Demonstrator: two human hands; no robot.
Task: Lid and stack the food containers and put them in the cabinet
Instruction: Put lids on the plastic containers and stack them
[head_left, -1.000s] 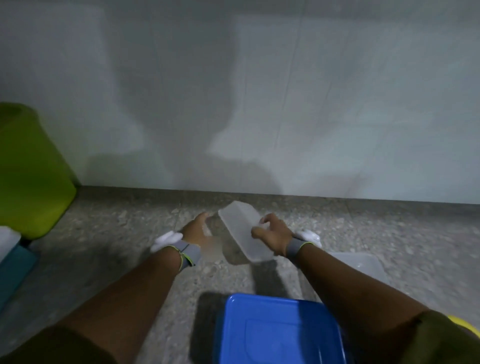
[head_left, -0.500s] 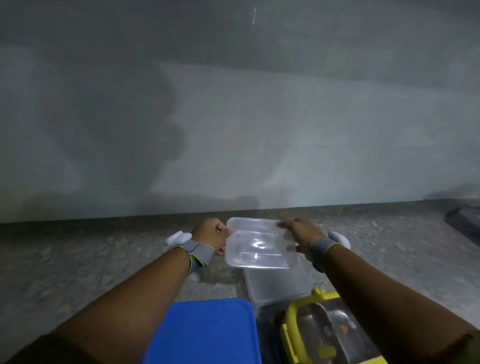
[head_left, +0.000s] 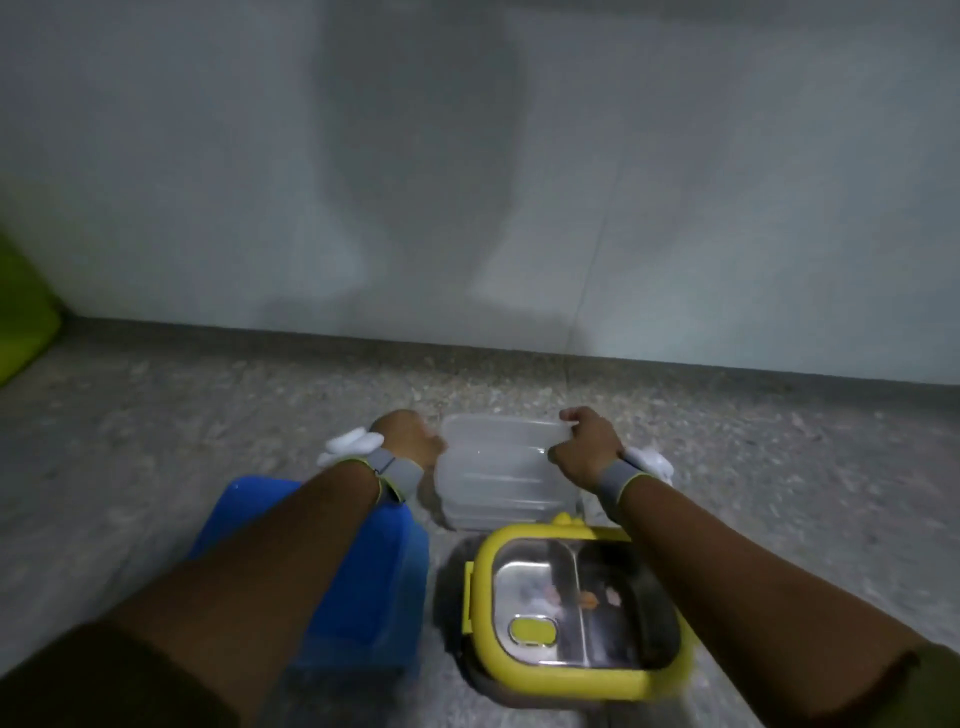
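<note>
While both grip it, L hand (head_left: 410, 434) & R hand (head_left: 584, 441) clasp clear container (head_left: 498, 473).

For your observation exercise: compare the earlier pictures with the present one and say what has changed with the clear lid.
The clear plastic lid, held tilted in the air before, has come down flat onto the clear plastic container. The left hand and right hand still grip its ends. The blue-lidded box stays shut on the counter.

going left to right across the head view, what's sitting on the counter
bright green plastic object at the left edge → blue-lidded plastic container → clear plastic container with its lid, held between both hands → yellow-rimmed steel lunch box
</note>
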